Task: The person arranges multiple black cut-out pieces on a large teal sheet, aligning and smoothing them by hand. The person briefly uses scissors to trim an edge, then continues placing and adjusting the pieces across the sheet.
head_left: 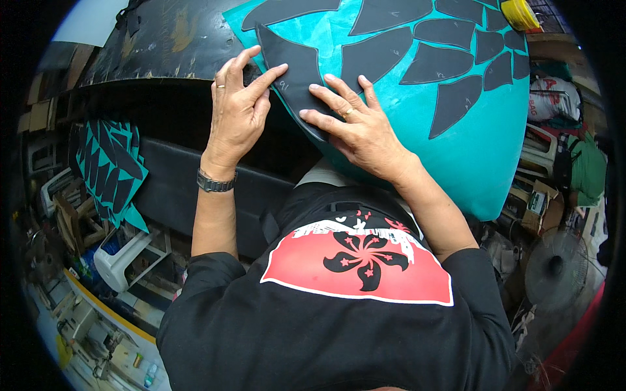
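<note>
A large teal sheet [456, 163] with several curved black cut-out pieces on it spreads before me. Under my hands lies one pointed black piece [290, 55] at the sheet's left edge, with a pale handwritten mark. My left hand [238, 104], wearing a ring and a wristwatch, reaches over that edge; its fingers are apart and the index fingertip rests on or just over the piece. My right hand [362, 127] has its fingers spread, with fingertips on the lower part of the same piece. Whatever lies beneath the right palm is hidden.
A dark worn tabletop [163, 45] extends at the back left. A yellow roll [520, 14] sits at the sheet's far right corner. Another teal and black patterned bundle [111, 173] is at the left, above a white plastic stool [117, 264]. A fan [554, 267] stands at right.
</note>
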A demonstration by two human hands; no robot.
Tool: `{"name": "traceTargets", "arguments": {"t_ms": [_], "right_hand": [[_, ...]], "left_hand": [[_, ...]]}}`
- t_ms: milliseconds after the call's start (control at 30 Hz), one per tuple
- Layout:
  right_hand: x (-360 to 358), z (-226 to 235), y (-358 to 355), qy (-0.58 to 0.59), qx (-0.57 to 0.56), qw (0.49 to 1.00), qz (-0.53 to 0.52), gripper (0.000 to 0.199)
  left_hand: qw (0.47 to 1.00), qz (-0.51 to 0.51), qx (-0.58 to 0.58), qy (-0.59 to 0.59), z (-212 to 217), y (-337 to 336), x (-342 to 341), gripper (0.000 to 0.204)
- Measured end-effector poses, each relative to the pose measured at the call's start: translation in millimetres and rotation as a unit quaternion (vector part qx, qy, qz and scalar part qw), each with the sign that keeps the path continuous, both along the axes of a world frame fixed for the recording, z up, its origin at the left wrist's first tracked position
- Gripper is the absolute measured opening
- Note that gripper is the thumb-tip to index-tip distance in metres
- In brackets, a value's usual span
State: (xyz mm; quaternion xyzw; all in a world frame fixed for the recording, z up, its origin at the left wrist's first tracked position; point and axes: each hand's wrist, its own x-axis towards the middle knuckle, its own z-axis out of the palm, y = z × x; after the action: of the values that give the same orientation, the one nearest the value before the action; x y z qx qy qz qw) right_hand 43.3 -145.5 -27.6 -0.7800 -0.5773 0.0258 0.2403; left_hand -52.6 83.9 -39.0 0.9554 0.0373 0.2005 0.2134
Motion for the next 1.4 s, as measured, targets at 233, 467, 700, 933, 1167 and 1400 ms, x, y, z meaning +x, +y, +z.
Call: {"name": "traceTargets", "arguments": {"t_ms": [233, 467, 700, 933, 1167, 1400], "right_hand": [[5.8, 6.1, 1.1, 0.164, 0.091, 0.982, 0.001, 0.033], [13.9, 8.3, 7.7, 0.272, 0.098, 0.957, -0.019, 0.023], [4.8, 9.7, -6.1, 0.096, 0.064, 0.993, 0.026, 0.024], [32.6, 39.8, -11.4, 0.201, 0.064, 0.976, 0.05, 0.018], [70.3, 31.1, 33.0, 0.06, 0.01, 0.998, -0.022, 0.042], [53.0, 6.6, 44.3, -0.051, -0.033, 0.996, -0.061, 0.048]], "left_hand": [[0.999, -0.02, 0.04, 0.013, -0.9, 1.5, -2.4, 0.049], [0.988, -0.138, -0.007, -0.062, -16.8, 8.3, 2.2, 0.043], [0.98, -0.133, -0.02, -0.149, -37.1, 9.6, 9.4, 0.028], [0.96, -0.16, 0.051, -0.226, -9.9, 26.2, 33.8, 0.022], [0.985, -0.137, 0.093, -0.046, 9.6, 57.6, 75.1, 0.019], [0.997, -0.046, -0.036, -0.056, -2.6, 48.6, 31.1, 0.033]]}}
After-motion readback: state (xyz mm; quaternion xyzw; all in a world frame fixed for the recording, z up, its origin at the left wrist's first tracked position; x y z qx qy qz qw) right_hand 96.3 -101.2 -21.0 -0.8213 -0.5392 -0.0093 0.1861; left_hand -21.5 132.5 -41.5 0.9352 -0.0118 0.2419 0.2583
